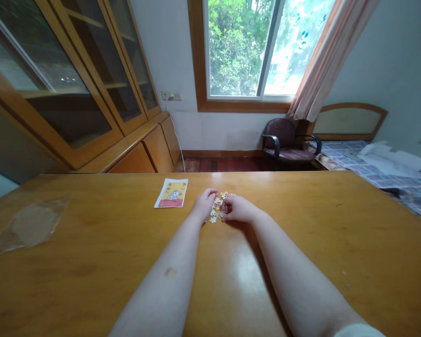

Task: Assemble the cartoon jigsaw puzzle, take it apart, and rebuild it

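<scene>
A small heap of jigsaw pieces [217, 206] lies on the wooden table [91, 243], towards its far edge. My left hand [204, 203] rests on the heap's left side with its fingers curled over the pieces. On the right side my right hand [236, 208] is closed, fingertips pinching at a piece among the heap. What exactly each hand holds is too small to make out. A printed picture card [171, 193], yellow and red with a white figure, lies flat just left of my left hand.
A clear plastic bag [28, 223] lies at the table's left edge. Glass-fronted wooden cabinets [73, 84] stand to the left. Beyond the table are a dark armchair [287, 140] under the window and a bed [389, 173] at the right.
</scene>
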Tool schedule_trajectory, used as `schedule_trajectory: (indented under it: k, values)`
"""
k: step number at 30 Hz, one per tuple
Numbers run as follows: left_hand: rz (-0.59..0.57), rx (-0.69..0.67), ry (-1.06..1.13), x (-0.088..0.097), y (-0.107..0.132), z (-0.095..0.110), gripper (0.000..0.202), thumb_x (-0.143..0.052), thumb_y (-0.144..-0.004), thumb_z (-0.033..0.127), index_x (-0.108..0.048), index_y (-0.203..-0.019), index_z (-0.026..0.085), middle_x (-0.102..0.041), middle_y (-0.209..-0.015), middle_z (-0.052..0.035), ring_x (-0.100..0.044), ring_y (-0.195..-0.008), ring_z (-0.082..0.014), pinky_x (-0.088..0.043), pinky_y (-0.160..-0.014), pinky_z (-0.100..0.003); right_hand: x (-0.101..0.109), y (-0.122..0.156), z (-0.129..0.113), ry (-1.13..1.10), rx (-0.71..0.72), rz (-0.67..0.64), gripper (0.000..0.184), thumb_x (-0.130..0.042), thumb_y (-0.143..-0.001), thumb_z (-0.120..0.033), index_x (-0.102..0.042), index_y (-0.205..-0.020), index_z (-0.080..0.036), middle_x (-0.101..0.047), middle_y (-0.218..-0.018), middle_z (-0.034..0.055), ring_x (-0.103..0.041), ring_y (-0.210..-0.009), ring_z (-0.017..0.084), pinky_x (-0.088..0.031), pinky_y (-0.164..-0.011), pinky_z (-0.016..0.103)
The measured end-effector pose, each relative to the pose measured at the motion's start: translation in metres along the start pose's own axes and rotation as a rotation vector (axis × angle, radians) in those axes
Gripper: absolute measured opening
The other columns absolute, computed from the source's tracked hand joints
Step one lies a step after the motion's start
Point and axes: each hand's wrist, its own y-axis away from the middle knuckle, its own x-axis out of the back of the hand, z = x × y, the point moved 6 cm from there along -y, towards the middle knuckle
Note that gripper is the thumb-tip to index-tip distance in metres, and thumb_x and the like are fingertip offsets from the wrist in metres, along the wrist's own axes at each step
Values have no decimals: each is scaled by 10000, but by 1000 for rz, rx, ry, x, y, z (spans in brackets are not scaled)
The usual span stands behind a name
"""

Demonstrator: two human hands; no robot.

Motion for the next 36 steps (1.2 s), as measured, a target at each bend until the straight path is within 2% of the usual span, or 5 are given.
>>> schedule_trajectory:
  k: [8,16,26,31,36]
  values:
    - [-3,-7,-8,0,-2,-4,270,-462,-820,262,-645,-995,169,-705,-1003,-79,-639,-1005,-206,-475,-917,-347,0,-1,13,-292,-71,36,191,-743,-616,-240,-579,-671,-161,-573,-610,-47,-516,-590,98,-382,-573,205]
    - [-70,-105,-2,-4,7,16,288,-558,-796,326,-659,-1010,162,-702,-1023,-80,-632,-985,-221,-482,-895,-335,19,-7,38,-532,-156,380,220,-684,-677,-295,-648,-847,-160,-646,-730,9,-559,-611,116,-448,-581,234]
    - [-21,-119,-295,3,8,21,312,-502,-812,233,-665,-1068,158,-681,-1111,-99,-612,-1063,-228,-456,-974,-366,29,-3,46,-236,-220,449,294,-621,-792,-360,-696,-988,-154,-704,-884,78,-633,-770,186,-499,-738,321]
    - [-172,-156,-535,-9,11,20,536,-589,-795,342,-544,-1300,167,-485,-1417,-138,-394,-1341,-293,-252,-1143,-458,10,-11,40,-11,-106,269,456,-577,-855,-338,-576,-1268,-146,-519,-1375,164,-437,-1308,289,-285,-1103,477]
    - [-133,-126,-266,-11,7,14,501,-451,-900,364,-496,-1337,123,-417,-1463,-168,-337,-1386,-245,-225,-1160,-407,-16,-15,15,25,8,87,454,-488,-920,-345,-513,-1339,-171,-432,-1458,141,-300,-1401,290,-178,-1144,530]
